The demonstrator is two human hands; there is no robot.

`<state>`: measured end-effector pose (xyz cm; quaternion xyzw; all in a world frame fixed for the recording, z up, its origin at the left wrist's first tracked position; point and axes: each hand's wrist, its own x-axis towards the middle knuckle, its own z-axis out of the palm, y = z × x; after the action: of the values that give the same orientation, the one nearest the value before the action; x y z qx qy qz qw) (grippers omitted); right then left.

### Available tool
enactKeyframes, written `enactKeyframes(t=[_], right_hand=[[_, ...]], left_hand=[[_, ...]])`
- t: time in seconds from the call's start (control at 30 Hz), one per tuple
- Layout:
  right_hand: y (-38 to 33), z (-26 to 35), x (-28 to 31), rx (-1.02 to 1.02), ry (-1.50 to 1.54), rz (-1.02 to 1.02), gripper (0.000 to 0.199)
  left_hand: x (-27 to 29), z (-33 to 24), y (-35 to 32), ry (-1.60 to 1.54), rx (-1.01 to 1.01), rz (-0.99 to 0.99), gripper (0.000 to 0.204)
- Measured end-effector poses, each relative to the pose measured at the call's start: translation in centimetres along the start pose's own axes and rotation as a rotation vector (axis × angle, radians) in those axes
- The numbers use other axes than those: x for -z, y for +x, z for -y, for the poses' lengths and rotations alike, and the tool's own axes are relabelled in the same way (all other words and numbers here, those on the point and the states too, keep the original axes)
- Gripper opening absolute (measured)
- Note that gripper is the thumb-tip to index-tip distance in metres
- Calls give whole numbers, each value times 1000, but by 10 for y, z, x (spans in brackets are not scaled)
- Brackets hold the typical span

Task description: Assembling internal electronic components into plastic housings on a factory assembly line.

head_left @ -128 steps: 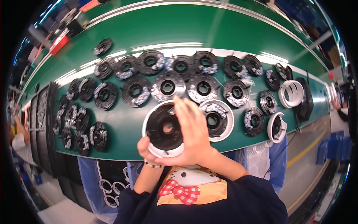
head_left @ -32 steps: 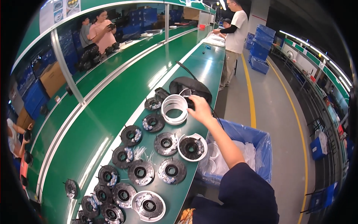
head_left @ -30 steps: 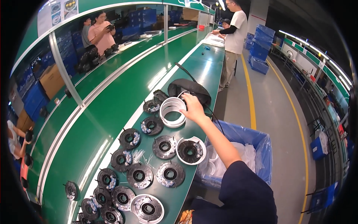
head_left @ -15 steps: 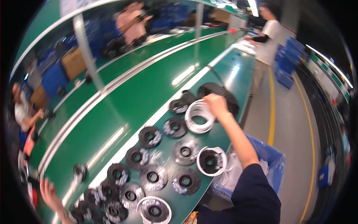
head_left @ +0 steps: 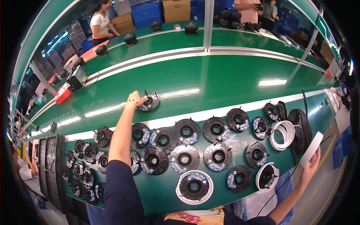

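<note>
My left hand (head_left: 138, 99) reaches over the green belt, its fingers closed on the rim of a black round base (head_left: 150, 102) with small prongs. At the right, my right hand (head_left: 309, 165) holds a white ring (head_left: 312, 148) up on edge, clear of the table. Beside it lie stacked white rings (head_left: 282, 135). Several black round bases with blue-and-silver circuit boards cover the table, such as this black base (head_left: 186, 131). Two bases sit inside white rings: one ringed base (head_left: 194, 186) at the front middle, another ringed base (head_left: 267, 177) near the right edge.
Black trays (head_left: 51, 168) stand stacked at the table's left end. A black bag-like item (head_left: 298, 125) lies behind the white rings, with a thin cable nearby. Below the front edge is a plastic-lined blue bin (head_left: 283, 197). Other people work across the belt.
My view has swung left. My right hand has lifted a white ring from beside the stack and moved nearer me. My left hand has taken hold of a black base on the belt.
</note>
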<state>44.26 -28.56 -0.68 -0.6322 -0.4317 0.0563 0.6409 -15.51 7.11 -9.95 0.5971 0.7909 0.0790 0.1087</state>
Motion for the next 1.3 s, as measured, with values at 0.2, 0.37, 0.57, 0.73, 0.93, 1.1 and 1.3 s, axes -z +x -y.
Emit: enactKeyframes(t=[0.2, 0.37, 0.57, 0.73, 0.93, 1.1, 1.3], right_hand=[[-101, 39, -9, -128, 42, 273, 61], [-160, 108, -105, -160, 295, 905, 45], [-238, 109, -173, -52, 371, 1249, 48], [-289, 96, -196, 80, 298, 1158, 51], [-311, 88, -205, 248, 147, 1113, 51], [-300, 97, -194, 369, -50, 1093, 49], [-287, 134, -169, 488, 82, 883, 59]], left_hand=[[-10, -18, 16, -316, -29, -3, 56], [20, 18, -24, -662, -79, -202, 25], [87, 26, -209, -1505, -181, -13, 26], [87, 52, -322, -1722, -268, -144, 26], [56, 83, -410, -1798, -133, -382, 30], [35, 66, -444, -1878, -119, -494, 40], [36, 51, -473, -1890, -151, -492, 40]])
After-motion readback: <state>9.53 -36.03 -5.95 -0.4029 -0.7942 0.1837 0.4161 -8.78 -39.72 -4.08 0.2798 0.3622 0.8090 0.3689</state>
